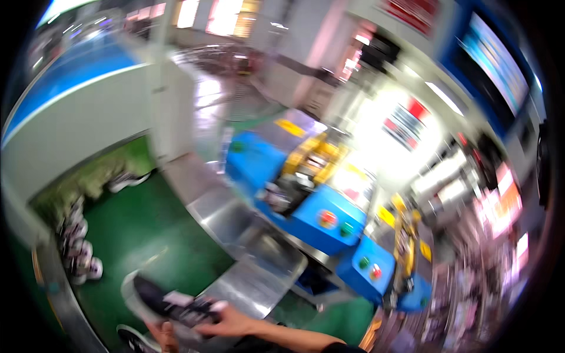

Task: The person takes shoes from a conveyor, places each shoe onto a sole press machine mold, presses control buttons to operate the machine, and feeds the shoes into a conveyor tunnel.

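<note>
Right hand is grasping a dark shoe with a pale sole, fingers closing over its upper near the opening; shoe is sitting low in the frame, left of centre, above the green surface, toe pointing to the upper left. Left hand is touching the same shoe's near side by the sole; lower edge and blur are hiding much of it, so cannot tell whether it is closing around the shoe. Right forearm is coming in from the lower edge, dark sleeve showing at its end. Another dark shoe with a white edge is lying just beside the left hand, partly running out of frame. Shoe row is standing along the left side of the green surface, and a further shoe is lying near its back edge. Metal plate is extending just right of the held shoe, leading to a blue machine that is showing red and green buttons and yellow parts. Pale partition is standing at upper left; screen is glowing at upper right. Whole view is blurring.
</note>
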A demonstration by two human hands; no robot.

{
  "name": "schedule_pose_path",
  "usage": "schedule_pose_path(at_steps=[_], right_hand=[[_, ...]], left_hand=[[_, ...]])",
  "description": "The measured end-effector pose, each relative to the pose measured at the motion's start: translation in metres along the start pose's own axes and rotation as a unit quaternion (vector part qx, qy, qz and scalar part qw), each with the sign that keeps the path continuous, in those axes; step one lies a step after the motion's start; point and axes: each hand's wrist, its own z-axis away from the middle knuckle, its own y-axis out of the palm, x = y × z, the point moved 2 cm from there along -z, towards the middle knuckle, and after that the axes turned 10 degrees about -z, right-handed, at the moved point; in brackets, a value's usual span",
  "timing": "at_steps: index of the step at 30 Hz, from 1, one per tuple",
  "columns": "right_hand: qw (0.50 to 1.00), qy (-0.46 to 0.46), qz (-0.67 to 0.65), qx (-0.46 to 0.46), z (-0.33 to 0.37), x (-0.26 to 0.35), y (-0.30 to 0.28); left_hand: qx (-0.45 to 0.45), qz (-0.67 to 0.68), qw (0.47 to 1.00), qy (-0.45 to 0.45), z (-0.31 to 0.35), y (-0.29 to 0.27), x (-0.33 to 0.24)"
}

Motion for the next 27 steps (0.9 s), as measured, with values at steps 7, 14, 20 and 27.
schedule_pose_path(at_steps=[7,14,20,27], right_hand=[[0.986,-0.133,-0.017,-0.095,0.184,0.029,-0.16],[0.827,-0.088,-0.11,-0.545,0.508,-0.053,-0.3],[0.632,-0.263,-0.16,-0.711,0.643,0.041,-0.374],[0.623,-0.096,-0.328,-0.704,0.68,0.019,-0.369]], left_hand=[[0.181,-0.061,0.968,-0.161,0.047,0.299,-0.056],[0.442,0.007,0.885,-0.149,0.185,0.559,-0.048],[0.583,-0.15,0.795,-0.082,0.161,0.835,0.036],[0.364,-0.396,0.814,0.217,0.174,1.059,0.16]])
